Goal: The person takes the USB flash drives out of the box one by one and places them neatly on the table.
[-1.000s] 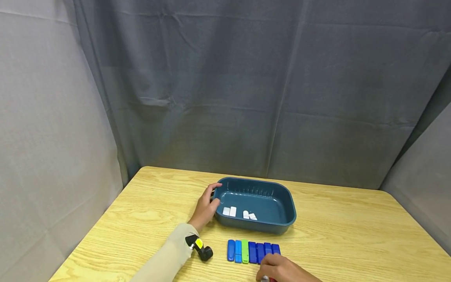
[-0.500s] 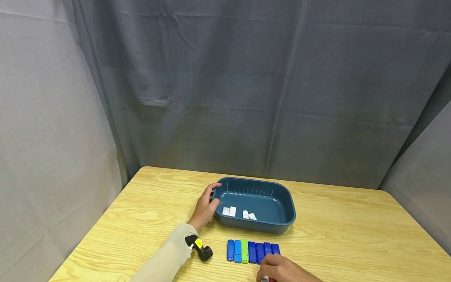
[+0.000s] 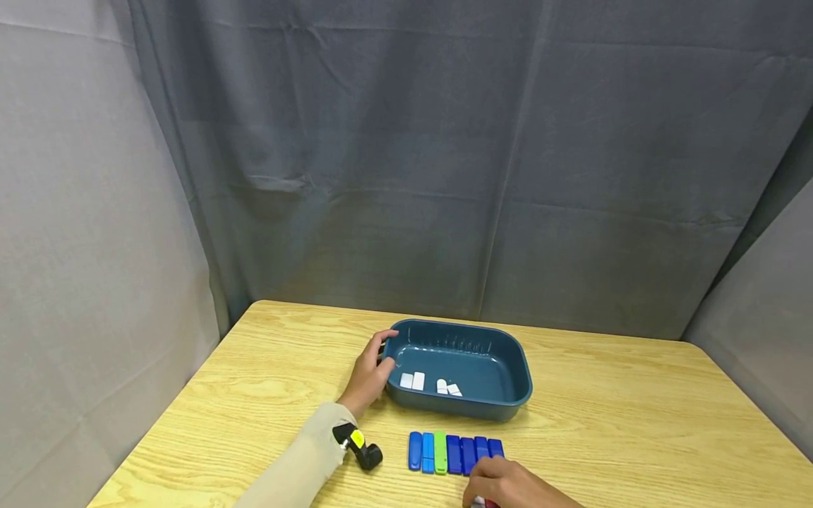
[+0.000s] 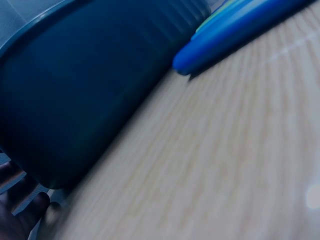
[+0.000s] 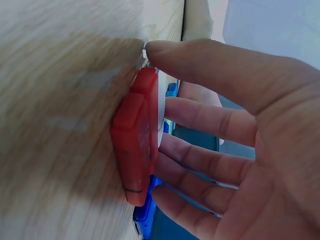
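Note:
My left hand (image 3: 370, 374) holds the left end of a deep, dark teal rectangular dish (image 3: 470, 407), its index finger over the rim and thumb at the near corner. Several small white blocks (image 3: 418, 381) lie inside. At the bottom of the head view, my right hand (image 3: 502, 483) is low over the table, covering most of what it works on. The right wrist view shows its thumb and fingertips around a flat white stick (image 5: 161, 107), beside red capped sticks (image 5: 132, 145) that look like USB flash drives.
Before the dish, a row of similar sticks lies side by side: a blue one (image 3: 416, 451), a lighter blue one (image 3: 428, 454), a green one (image 3: 441, 453) and several dark blue ones (image 3: 454, 454). Grey curtains (image 3: 406, 162) surround the wooden table (image 3: 635, 416).

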Action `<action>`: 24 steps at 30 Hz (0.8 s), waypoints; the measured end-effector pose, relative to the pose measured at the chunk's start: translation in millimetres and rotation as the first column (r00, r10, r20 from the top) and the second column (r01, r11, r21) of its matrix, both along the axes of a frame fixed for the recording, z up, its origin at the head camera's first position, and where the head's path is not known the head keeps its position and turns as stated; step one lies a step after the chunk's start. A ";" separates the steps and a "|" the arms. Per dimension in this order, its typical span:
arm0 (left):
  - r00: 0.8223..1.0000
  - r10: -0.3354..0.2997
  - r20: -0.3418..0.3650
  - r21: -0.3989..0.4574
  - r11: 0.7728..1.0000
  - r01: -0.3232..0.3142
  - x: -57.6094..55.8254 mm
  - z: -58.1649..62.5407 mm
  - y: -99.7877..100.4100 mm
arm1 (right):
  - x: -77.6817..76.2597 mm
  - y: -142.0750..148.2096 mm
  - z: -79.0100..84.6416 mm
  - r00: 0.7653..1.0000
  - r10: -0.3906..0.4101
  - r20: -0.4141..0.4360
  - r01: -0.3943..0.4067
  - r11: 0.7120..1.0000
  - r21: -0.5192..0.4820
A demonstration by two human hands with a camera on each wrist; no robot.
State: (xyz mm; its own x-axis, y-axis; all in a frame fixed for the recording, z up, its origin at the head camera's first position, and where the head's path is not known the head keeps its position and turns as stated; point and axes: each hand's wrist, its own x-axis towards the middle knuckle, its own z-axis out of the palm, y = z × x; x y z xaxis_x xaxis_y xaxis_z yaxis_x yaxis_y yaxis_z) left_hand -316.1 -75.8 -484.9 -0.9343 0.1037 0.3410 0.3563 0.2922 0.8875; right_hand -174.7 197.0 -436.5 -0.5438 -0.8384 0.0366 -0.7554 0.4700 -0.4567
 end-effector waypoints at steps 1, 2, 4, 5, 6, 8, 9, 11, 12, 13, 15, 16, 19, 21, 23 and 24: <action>1.000 0.001 0.004 0.000 1.000 -0.001 0.2 0.2 0.0 | 0.2 0.0 0.4 1.000 -0.003 0.001 0.003 1.000 0.002; 1.000 0.000 0.007 0.000 1.000 0.000 0.2 0.3 0.1 | 0.3 0.4 1.1 1.000 -0.006 0.003 0.006 1.000 0.004; 1.000 -0.002 0.010 0.003 1.000 0.002 0.5 0.7 0.1 | 0.5 1.1 3.4 1.000 -0.019 0.010 0.019 1.000 0.013; 1.000 -0.003 0.012 0.003 1.000 0.003 0.5 0.7 0.2 | 0.5 1.6 5.3 0.999 -0.033 0.019 0.033 0.999 0.024; 1.000 -0.004 0.018 0.005 1.000 0.004 0.7 0.8 0.3 | 0.4 2.0 7.5 0.998 -0.050 0.035 0.048 0.998 0.035; 1.000 -0.005 0.019 0.005 1.000 0.004 0.6 0.8 0.1 | 0.3 2.9 12.0 0.996 -0.077 0.052 0.074 0.996 0.046; 1.000 -0.004 0.022 0.004 1.000 0.004 0.5 0.7 0.0 | 0.0 3.0 14.6 0.994 -0.091 0.061 0.088 0.995 0.054; 1.000 -0.001 0.023 0.002 1.000 0.001 0.8 0.7 -0.2 | -0.8 2.4 20.3 0.988 -0.129 0.081 0.122 0.989 0.079; 1.000 0.001 0.025 0.001 1.000 -0.001 1.1 1.0 -0.3 | -1.3 2.1 23.2 0.985 -0.146 0.087 0.139 0.987 0.087; 1.000 0.002 0.021 0.003 1.000 -0.002 1.5 1.3 -0.4 | -1.7 1.6 26.2 0.982 -0.164 0.090 0.156 0.983 0.095; 1.000 0.002 0.019 0.001 1.000 -0.002 2.3 1.1 -0.2 | -3.1 0.4 32.7 0.971 -0.212 0.106 0.201 0.973 0.110; 1.000 0.004 0.020 0.001 1.000 -0.004 2.7 1.1 0.0 | -3.7 -0.2 35.6 0.964 -0.240 0.116 0.227 0.967 0.112; 0.999 0.006 0.038 0.002 1.000 -0.006 3.0 0.2 0.8 | -5.4 -1.9 44.3 0.936 -0.324 0.138 0.314 0.945 0.089; 0.999 0.008 0.049 0.001 1.000 -0.008 2.8 -0.5 1.3 | -8.1 -3.4 48.2 0.928 -0.359 0.104 0.355 0.933 0.052; 0.999 0.006 0.044 0.000 1.000 -0.006 3.1 -0.5 1.7 | -12.8 -4.8 50.1 0.929 -0.370 0.012 0.370 0.929 0.000; 0.999 0.005 0.040 0.001 1.000 -0.005 3.3 -0.4 1.8 | -16.3 -5.4 49.9 0.929 -0.367 -0.048 0.366 0.930 -0.033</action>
State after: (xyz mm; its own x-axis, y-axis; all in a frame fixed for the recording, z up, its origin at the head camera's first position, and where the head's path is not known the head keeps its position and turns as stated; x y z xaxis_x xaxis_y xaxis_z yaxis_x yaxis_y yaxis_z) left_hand -312.8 -73.9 -485.2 -0.9476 0.0984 0.3038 0.3193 0.2930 0.9012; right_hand -191.0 191.6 -386.6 -0.8097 -0.5798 0.0904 -0.5557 0.7081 -0.4356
